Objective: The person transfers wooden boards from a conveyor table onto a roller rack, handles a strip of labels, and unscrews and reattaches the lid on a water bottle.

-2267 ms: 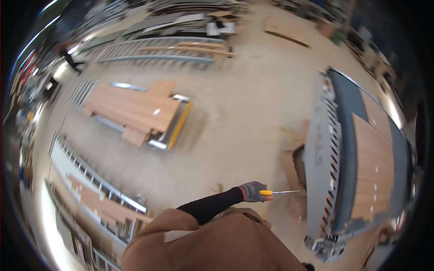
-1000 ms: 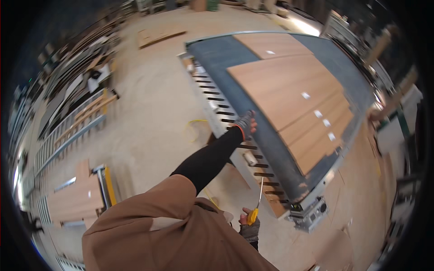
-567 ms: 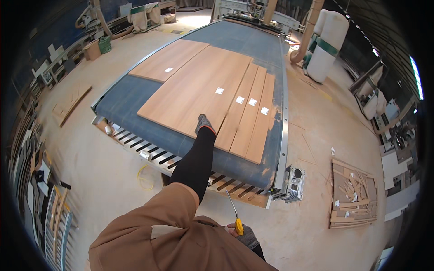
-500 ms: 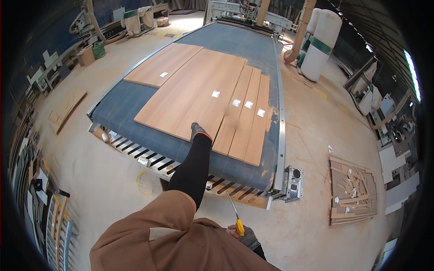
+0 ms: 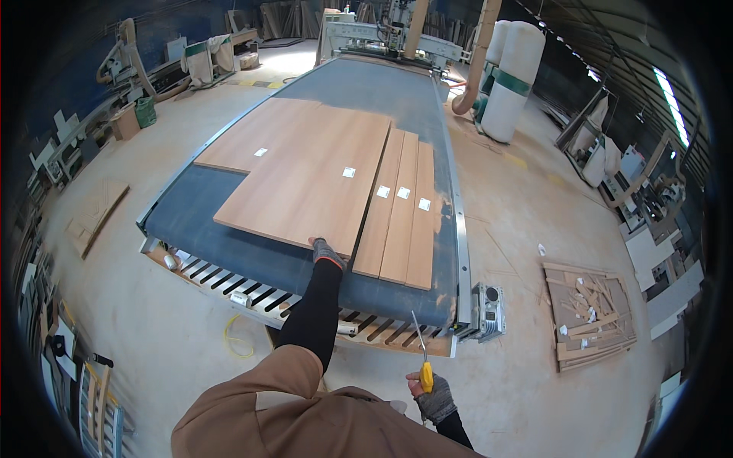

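Note:
A large wood-grain panel [image 5: 301,187] lies on the dark conveyor belt [image 5: 187,210]. My left hand [image 5: 328,253], in a grey glove, grips its near edge close to the right corner. That edge is tilted up a little, with shadow beneath. Behind its left side sits another wood panel [image 5: 229,149], partly covered by the large one. Three narrow wood strips [image 5: 396,237] lie side by side to its right, across a dark gap. Low in front of the belt, my gloved right hand [image 5: 437,401] is closed around a yellow-handled tool [image 5: 426,376] with a long thin metal shaft, pointing up.
Slatted bars [image 5: 221,276] run along the belt's near end. A metal motor unit [image 5: 489,313] juts from its near right corner. A pallet of offcuts [image 5: 588,313] lies on the floor at right. White dust-collector bags [image 5: 510,84] and a machine gantry [image 5: 397,42] stand at the far end.
The large panel's near edge has risen off the belt, and its gap from the strips has widened. My left hand now grips that edge. The tool in my right hand has moved slightly rightward.

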Tool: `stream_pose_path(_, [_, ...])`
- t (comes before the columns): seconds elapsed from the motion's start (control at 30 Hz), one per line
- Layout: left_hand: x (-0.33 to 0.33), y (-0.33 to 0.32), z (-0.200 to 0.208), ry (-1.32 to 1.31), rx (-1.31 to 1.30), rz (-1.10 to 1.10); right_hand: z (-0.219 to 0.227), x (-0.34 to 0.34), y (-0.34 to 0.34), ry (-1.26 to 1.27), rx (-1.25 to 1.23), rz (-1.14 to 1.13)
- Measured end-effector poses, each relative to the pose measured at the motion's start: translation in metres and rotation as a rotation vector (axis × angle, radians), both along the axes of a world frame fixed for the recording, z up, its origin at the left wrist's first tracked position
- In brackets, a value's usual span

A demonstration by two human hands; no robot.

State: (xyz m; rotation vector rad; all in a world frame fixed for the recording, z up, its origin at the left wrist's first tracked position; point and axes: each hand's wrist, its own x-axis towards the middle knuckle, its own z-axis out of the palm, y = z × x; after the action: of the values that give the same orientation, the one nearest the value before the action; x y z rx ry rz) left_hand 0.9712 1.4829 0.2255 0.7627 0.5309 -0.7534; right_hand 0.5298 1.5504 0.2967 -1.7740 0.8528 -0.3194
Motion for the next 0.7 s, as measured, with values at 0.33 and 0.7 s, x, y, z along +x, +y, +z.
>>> stream_pose_path(0.33, [-0.079, 0.060, 0.018, -0.081, -0.016, 0.213, -0.033, -0.048, -0.016, 0.009, 0.243, 0.370])
stream_pose_path(0.7, [-0.223, 0.329, -0.027, -0.192, 0.060, 0.080, -0.004, 0.018, -0.041, 0.314, 0.447, 0.911])
